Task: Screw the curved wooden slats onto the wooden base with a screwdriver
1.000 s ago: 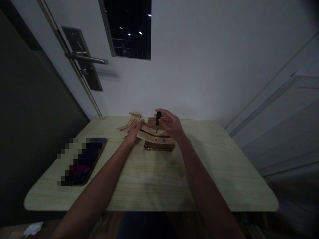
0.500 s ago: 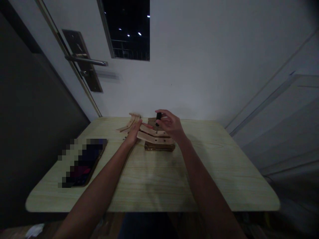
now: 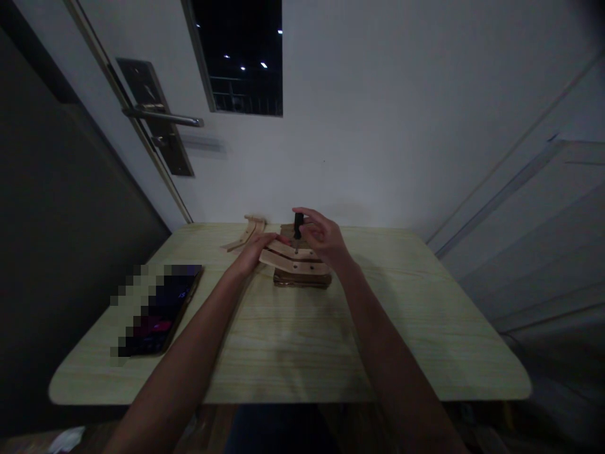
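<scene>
A light wooden bent strip [image 3: 293, 261] with small holes lies on a darker wooden base [image 3: 302, 279] near the far middle of the table [image 3: 293, 334]. My left hand [image 3: 255, 250] lies flat with fingers stretched out on the strip's left end. My right hand [image 3: 321, 238] pinches a small black-handled screwdriver [image 3: 298, 224] that stands upright with its tip on the strip. More bent wooden strips [image 3: 244, 234] lie just left of my left hand.
A phone [image 3: 158, 309] lies on the table's left side. A white door with a metal handle [image 3: 163, 116] and a dark window [image 3: 239, 57] stands behind the table. A dark wall is at the left, a white panel at the right.
My left hand has flattened a little on the strip. My right hand's fingers have shifted around the screwdriver handle. The wooden pieces stay where they were.
</scene>
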